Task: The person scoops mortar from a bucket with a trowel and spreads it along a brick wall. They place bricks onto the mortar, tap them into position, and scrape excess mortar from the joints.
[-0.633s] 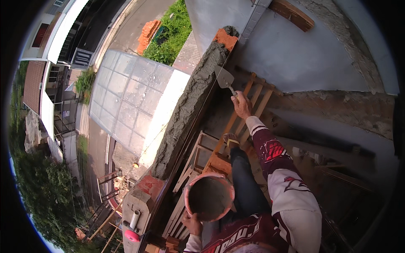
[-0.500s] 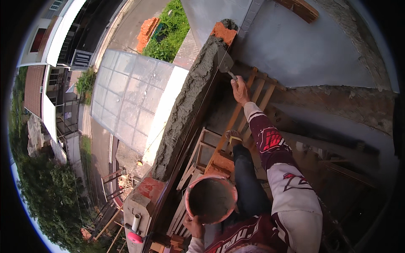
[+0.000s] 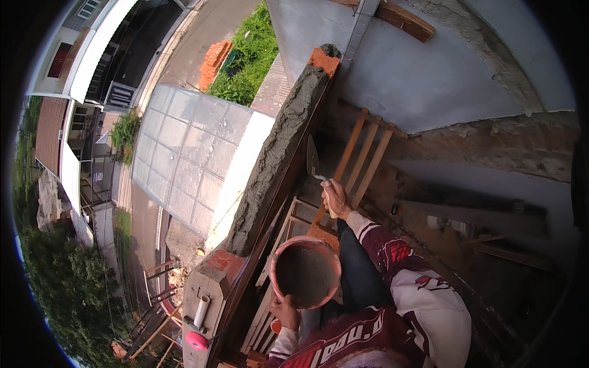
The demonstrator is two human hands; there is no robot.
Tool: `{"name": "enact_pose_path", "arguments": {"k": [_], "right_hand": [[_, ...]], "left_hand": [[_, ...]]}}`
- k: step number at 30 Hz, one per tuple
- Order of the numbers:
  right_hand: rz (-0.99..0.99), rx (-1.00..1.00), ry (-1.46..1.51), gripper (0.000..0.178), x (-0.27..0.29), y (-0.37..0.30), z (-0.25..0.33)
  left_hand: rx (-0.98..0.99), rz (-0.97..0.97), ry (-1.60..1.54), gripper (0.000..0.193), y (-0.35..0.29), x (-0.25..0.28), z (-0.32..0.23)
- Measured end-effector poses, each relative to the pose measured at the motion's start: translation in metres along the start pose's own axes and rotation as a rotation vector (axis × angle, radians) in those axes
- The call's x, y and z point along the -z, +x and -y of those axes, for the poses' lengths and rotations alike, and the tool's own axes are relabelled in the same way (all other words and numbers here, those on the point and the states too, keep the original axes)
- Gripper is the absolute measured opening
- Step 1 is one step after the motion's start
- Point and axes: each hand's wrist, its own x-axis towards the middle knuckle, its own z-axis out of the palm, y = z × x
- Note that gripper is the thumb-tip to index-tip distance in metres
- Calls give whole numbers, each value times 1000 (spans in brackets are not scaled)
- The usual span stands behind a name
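Note:
My right hand (image 3: 335, 197) is wrapped round the handle of a pointed trowel (image 3: 311, 161), its blade raised just to the right of the wall and apart from the mortar. Wet grey mortar (image 3: 273, 150) lies in a rough, lumpy band along the wall top, with an orange brick (image 3: 324, 62) bare at its far end. Close to my body, my left hand (image 3: 286, 311) grips the rim of a reddish bucket (image 3: 336, 268). Grey mortar sits inside the bucket.
A hammer (image 3: 200, 311) and a pink round tool (image 3: 196, 340) lie on the near wall end. A wooden ladder (image 3: 362, 153) stands below on the right, with wooden frames beside the wall. Left of the wall is a drop to a paneled roof (image 3: 184, 141) and street.
My right hand has drawn the trowel back from the mortar at the far end, toward my body and the bucket. The left hand still holds the bucket.

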Motion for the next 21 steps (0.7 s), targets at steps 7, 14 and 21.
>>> {"name": "enact_pose_path", "arguments": {"k": [7,14,21], "right_hand": [[192,654,-718,30,69,-205,41],[107,634,-1504,26,-2,-286,59],[217,632,-1634,26,-81,-350,62]], "left_hand": [[-339,105,-31,60,41,-1,21],[-457,252,-24,61,17,25,-38],[-616,343,-68,57,15,47,-87]]}}
